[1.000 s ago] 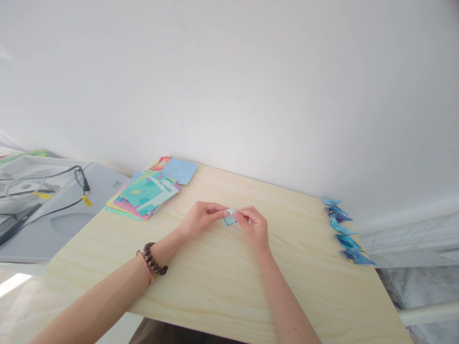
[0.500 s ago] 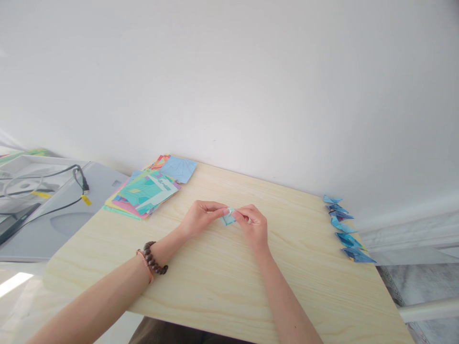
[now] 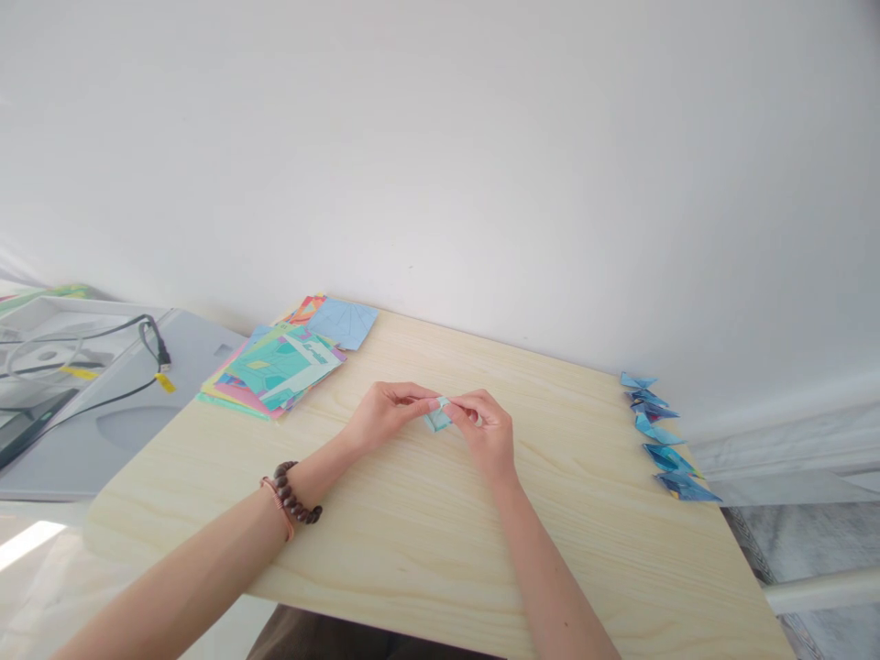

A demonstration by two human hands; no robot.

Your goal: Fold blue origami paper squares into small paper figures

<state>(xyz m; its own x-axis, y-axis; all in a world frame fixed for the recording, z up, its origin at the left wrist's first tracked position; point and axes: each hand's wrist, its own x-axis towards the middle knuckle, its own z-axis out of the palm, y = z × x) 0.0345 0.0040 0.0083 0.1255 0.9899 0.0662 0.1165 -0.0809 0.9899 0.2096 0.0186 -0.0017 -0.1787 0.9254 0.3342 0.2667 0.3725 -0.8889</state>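
A small folded piece of light teal paper (image 3: 437,419) rests at the middle of a pale wooden table (image 3: 426,541). My left hand (image 3: 385,414) pinches its left side with fingers closed. My right hand (image 3: 487,433) pinches its right side, fingers curled over it. Both hands rest low on the tabletop and hide most of the paper. A dark bead bracelet (image 3: 294,495) sits on my left wrist.
A stack of colourful patterned paper squares (image 3: 283,363) lies at the table's far left corner. Several folded blue paper pieces (image 3: 658,434) line the right edge. Left of the table, a grey tray (image 3: 103,412) holds black cables (image 3: 148,341). A white wall stands behind.
Both hands keep their pinch on the folded paper, with only tiny finger shifts. The view has drifted slightly; nothing else moved.
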